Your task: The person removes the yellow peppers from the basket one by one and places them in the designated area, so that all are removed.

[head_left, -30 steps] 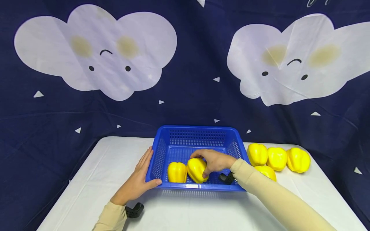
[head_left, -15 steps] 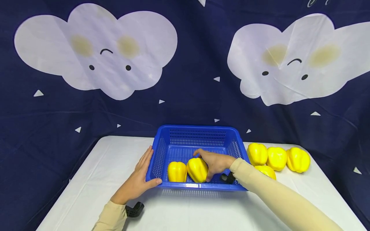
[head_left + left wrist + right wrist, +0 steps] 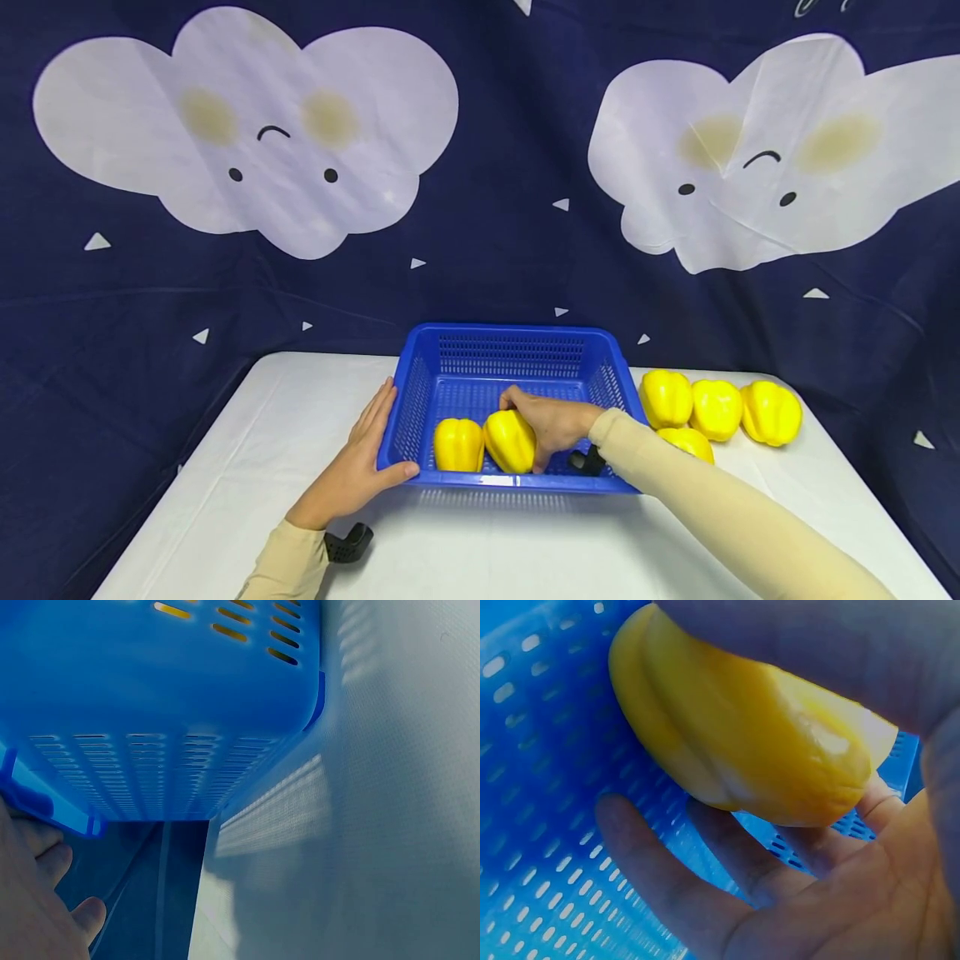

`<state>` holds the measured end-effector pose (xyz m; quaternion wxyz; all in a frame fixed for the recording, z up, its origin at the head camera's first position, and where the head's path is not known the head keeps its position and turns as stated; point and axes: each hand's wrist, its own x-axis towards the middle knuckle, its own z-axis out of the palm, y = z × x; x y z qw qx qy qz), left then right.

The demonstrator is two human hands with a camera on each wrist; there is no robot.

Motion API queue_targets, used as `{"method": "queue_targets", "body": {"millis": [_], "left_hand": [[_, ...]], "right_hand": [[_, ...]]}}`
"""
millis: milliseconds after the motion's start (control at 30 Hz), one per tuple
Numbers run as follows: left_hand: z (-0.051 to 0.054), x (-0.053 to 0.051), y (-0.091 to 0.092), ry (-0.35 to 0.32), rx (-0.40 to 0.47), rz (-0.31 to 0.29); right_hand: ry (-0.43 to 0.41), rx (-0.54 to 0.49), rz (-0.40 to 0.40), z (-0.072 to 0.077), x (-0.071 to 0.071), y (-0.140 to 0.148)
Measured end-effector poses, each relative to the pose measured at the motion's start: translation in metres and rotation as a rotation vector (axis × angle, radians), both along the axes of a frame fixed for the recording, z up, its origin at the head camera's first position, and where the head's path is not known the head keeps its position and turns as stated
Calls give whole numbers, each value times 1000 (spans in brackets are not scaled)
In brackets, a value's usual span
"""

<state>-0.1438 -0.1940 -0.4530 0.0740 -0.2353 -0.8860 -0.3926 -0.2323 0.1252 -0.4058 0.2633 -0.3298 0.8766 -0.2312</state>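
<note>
In the head view a blue plastic basket (image 3: pixel 517 481) stands on the table. Two yellow bell peppers sit side by side near its front wall. My right hand (image 3: pixel 555 423) reaches inside, thumb and fingers around the tilted right-hand pepper (image 3: pixel 510 442). Seen from the right wrist, the thumb lies along this pepper (image 3: pixel 742 735) and the fingers curve beneath it; one fingertip stands apart from it. The other pepper (image 3: pixel 459 446) rests to its left. My left hand (image 3: pixel 348 479) lies against the basket's left side, fingers straight, thumb on the front corner.
Several more yellow bell peppers (image 3: pixel 716 410) lie grouped on the white table (image 3: pixel 480 550), right of the basket. A dark blue cloth (image 3: pixel 510 167) with clouds hangs behind the table. A black wrist device (image 3: pixel 349 543) sits by the left sleeve.
My right hand's fingers spread away from the tilted pepper half a second ago and have drawn in around it again. The left hand, the basket and the other peppers stay in place.
</note>
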Motion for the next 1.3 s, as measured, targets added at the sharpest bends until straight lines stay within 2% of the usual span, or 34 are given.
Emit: {"method": "queue_targets", "body": {"millis": [267, 900, 1067, 1300], "left_hand": [[1, 0, 0, -3, 0, -2], [-2, -1, 0, -3, -7, 6], [-1, -1, 0, -6, -1, 3], [1, 0, 0, -10, -4, 7]], "right_hand": [[19, -14, 3, 0, -2, 2], [133, -226, -16, 19, -2, 9], [108, -294, -47, 24, 2, 10], [93, -309, -125, 31, 12, 14]]}}
